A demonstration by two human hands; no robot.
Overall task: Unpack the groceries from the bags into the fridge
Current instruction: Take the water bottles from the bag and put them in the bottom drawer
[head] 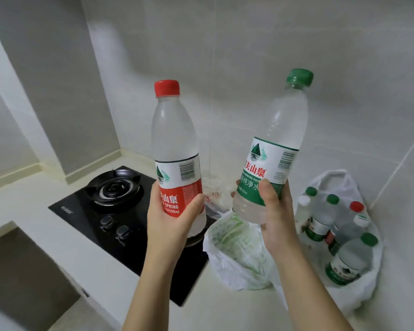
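Left hand (170, 225) is curled round the red-cap bottle (175, 144), right hand (275, 218) round the green-cap bottle (277, 144). Both are gripped low, caps up, green one tilted right. Fridge isn't in view, so direction unknown. White bag (330, 177) sits nearer the right hand, six caps counted. Second bag (234, 256) lies between the arms, contents unclear.

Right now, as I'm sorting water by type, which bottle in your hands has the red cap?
The red-capped water bottle in the left hand, with the red label; the green-capped water bottle is in the right hand.
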